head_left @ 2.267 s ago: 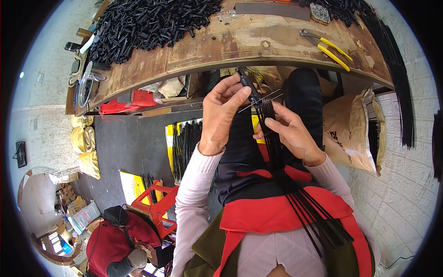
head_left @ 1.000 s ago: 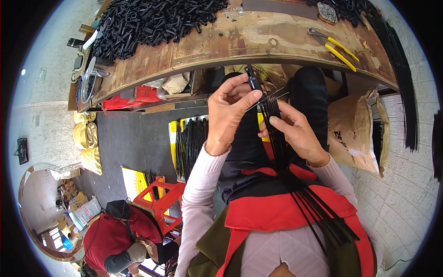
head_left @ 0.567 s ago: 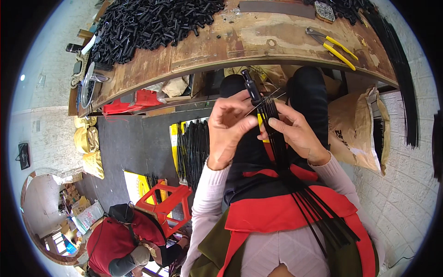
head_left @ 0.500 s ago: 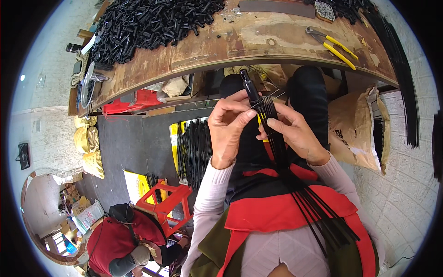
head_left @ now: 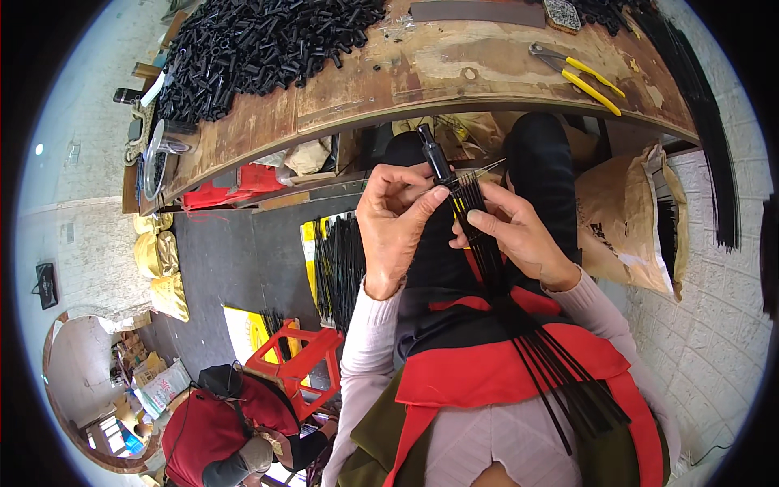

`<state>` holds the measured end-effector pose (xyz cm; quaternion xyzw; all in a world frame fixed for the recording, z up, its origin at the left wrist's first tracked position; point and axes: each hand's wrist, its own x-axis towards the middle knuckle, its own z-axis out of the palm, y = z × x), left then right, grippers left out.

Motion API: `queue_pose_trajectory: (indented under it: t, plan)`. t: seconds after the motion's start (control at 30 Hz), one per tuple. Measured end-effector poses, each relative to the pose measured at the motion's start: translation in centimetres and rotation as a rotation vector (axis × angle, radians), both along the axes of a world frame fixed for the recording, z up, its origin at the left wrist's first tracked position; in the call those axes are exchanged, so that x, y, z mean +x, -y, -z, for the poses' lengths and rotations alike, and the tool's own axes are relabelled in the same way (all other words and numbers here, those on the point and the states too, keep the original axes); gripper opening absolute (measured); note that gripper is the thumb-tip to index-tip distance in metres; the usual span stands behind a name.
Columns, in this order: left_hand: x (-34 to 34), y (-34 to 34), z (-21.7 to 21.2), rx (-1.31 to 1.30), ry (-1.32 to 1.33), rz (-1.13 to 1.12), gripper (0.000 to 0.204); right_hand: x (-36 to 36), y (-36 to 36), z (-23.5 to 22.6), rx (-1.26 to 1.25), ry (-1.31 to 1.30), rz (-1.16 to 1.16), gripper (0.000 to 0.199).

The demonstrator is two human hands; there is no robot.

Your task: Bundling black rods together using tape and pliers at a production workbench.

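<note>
Over my lap, a black stepped plastic tube (head_left: 436, 156), like an umbrella runner, points up toward the bench. My left hand (head_left: 391, 223) is closed round its lower end, thumb and forefinger pinched at the collar. A bundle of thin black umbrella ribs (head_left: 485, 264) fans out from just below the collar. My right hand (head_left: 526, 239) grips that bundle near its top, thumb lying across the ribs. Their long ends trail over my red and black apron (head_left: 471, 377). A thin pale wire (head_left: 492, 167) sticks out beyond the ribs; its inner end is hidden.
On the wooden bench (head_left: 365, 93) lie a heap of black plastic tubes (head_left: 243, 61) and yellow-handled pliers (head_left: 580, 75). A paper sack (head_left: 625, 227) stands at right. Black rods (head_left: 337, 260) lie at left, near a red stool (head_left: 308, 357) and another person (head_left: 223, 422).
My left hand and the tube have shifted slightly left. The ribs near the collar look a little more spread. My right hand keeps its grip on the bundle.
</note>
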<state>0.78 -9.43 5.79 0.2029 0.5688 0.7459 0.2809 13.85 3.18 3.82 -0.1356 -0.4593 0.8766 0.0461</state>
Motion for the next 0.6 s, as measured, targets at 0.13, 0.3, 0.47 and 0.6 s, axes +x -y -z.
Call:
queue_pose_trajectory:
  t: [0.13, 0.3, 0.47, 0.6]
  plan:
    - [-0.6, 0.0, 0.9, 0.122, 0.125, 0.055, 0.032, 0.1, 0.1, 0.0, -0.039, -0.013, -0.008, 0.04]
    - [-1.5, -0.2, 1.6, 0.216, 0.3, 0.203, 0.047, -0.1, -0.1, 0.0, -0.057, -0.025, -0.017, 0.04]
    - [-2.0, -0.4, 2.3, 0.311, 0.47, 0.36, 0.052, 0.1, -0.2, 0.1, -0.047, -0.064, -0.074, 0.034]
    - [-1.2, -0.1, 0.3, -0.072, 0.166, 0.234, 0.031, 0.1, 0.1, 0.2, -0.009, -0.054, 0.043, 0.032]
